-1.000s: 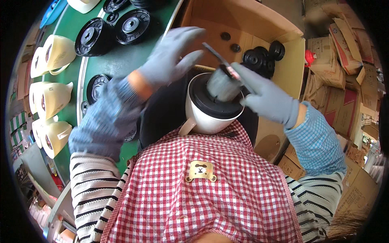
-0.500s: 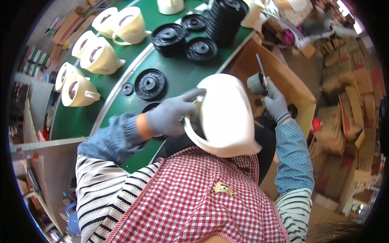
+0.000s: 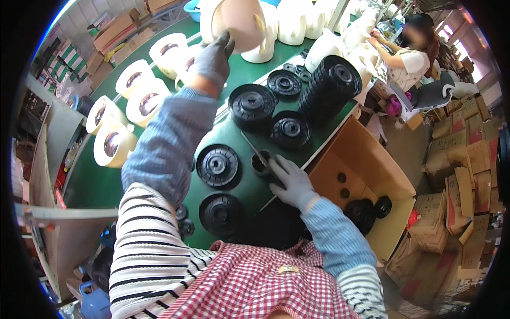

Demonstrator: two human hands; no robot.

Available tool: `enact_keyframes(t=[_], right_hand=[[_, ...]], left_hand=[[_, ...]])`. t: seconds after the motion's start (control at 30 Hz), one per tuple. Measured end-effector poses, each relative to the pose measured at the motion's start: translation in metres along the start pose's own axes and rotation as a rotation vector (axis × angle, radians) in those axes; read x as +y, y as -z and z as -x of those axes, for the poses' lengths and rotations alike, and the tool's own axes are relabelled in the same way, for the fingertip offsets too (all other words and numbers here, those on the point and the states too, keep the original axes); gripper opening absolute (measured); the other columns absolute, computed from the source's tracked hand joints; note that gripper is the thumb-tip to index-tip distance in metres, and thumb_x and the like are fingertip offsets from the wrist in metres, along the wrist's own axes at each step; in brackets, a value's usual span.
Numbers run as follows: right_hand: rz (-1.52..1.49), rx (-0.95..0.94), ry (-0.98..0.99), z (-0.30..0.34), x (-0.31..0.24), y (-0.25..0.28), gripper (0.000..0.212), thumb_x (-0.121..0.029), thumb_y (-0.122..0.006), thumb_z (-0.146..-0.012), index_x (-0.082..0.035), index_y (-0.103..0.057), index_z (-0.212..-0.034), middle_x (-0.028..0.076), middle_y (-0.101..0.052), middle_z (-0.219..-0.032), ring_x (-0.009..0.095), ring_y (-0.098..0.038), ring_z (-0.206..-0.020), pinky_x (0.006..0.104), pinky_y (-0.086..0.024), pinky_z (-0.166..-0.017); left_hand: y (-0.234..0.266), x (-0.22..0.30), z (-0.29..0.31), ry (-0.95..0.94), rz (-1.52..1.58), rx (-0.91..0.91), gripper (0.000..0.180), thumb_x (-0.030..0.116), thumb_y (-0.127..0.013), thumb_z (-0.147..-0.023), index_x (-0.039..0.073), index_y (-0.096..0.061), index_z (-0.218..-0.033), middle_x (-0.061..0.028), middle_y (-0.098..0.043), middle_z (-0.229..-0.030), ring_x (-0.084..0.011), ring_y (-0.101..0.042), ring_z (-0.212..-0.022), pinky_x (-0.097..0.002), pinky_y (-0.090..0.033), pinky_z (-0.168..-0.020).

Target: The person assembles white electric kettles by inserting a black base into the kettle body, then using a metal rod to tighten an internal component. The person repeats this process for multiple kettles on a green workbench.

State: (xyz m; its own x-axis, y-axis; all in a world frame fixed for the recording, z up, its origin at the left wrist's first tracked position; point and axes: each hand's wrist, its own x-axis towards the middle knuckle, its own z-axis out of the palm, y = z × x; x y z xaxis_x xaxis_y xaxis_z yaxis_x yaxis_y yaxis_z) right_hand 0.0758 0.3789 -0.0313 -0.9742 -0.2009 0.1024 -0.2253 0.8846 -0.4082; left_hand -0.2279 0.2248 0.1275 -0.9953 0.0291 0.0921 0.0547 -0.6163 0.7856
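My gloved left hand [image 3: 213, 59] reaches to the far side of the green table and grips a cream jug-shaped kettle body [image 3: 239, 26], which is tilted in the air above other cream bodies. Lower down, my gloved right hand [image 3: 293, 183] has its fingers at the side of a small dark cup [image 3: 259, 164] at table level. A thin stick [image 3: 249, 142] slants out of the cup; its lower end is hidden. Close by lie black round bases, one [image 3: 218, 166] left of the cup and another [image 3: 220, 213] nearer me.
Several cream bodies [image 3: 114, 146] stand along the left side. A tall stack of black bases [image 3: 329, 87] rises at the right edge, beside a cardboard box [image 3: 396, 186] with black parts inside. Another person [image 3: 406, 61] works at the far right. Flattened cartons [image 3: 462, 138] fill the right.
My left hand has carried the cream body from in front of me to the far left. My right hand has brought the cup and stick from over the box to the table.
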Motion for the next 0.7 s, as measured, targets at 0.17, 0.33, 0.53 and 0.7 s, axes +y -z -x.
enact_keyframes(t=[0.17, 0.33, 0.53, 0.7], right_hand=[[-0.303, 0.219, -0.357, 0.11, 0.024, 0.052, 0.047, -0.011, -0.067, -0.09, 0.0, -0.062, -0.136, 0.021, -0.062, -0.137, 0.034, -0.059, -0.129, 0.0397, -0.046, -0.108], [-0.525, 0.229, -0.866, 0.233, -0.002, 0.044, 0.041, -0.011, -0.069, -0.088, 0.005, -0.066, -0.126, 0.022, -0.067, -0.13, 0.031, -0.064, -0.12, 0.0392, -0.049, -0.105], [-0.816, 0.26, -0.979, 0.26, -0.008, 0.027, 0.046, -0.002, -0.067, -0.09, 0.007, -0.059, -0.134, 0.02, -0.063, -0.133, 0.025, -0.063, -0.118, 0.0351, -0.049, -0.104], [-0.545, 0.111, -0.845, 0.198, 0.0, 0.057, 0.042, -0.012, -0.07, -0.087, 0.004, -0.068, -0.126, 0.02, -0.069, -0.126, 0.033, -0.065, -0.117, 0.0396, -0.05, -0.102]], left_hand=[[-0.002, -0.072, -0.172, -0.359, -0.166, 0.349, 0.059, 0.02, -0.086, -0.081, -0.005, -0.058, -0.128, -0.0183, -0.067, -0.117, -0.0285, -0.066, -0.096, -0.0348, -0.053, -0.088], [0.0, -0.134, -0.211, -0.242, -0.346, 0.59, 0.081, 0.025, -0.086, -0.084, -0.004, -0.042, -0.145, -0.0215, -0.061, -0.131, -0.0326, -0.063, -0.109, -0.0398, -0.051, -0.097], [0.058, -0.186, -0.223, -0.015, -0.658, 0.764, 0.074, 0.027, -0.085, -0.081, 0.003, -0.048, -0.141, -0.0199, -0.062, -0.132, -0.0358, -0.062, -0.116, -0.0417, -0.046, -0.107], [0.087, -0.183, -0.207, 0.093, -0.655, 0.578, 0.07, 0.027, -0.081, -0.073, 0.003, -0.057, -0.134, -0.0204, -0.067, -0.124, -0.0348, -0.063, -0.115, -0.0376, -0.046, -0.105]])
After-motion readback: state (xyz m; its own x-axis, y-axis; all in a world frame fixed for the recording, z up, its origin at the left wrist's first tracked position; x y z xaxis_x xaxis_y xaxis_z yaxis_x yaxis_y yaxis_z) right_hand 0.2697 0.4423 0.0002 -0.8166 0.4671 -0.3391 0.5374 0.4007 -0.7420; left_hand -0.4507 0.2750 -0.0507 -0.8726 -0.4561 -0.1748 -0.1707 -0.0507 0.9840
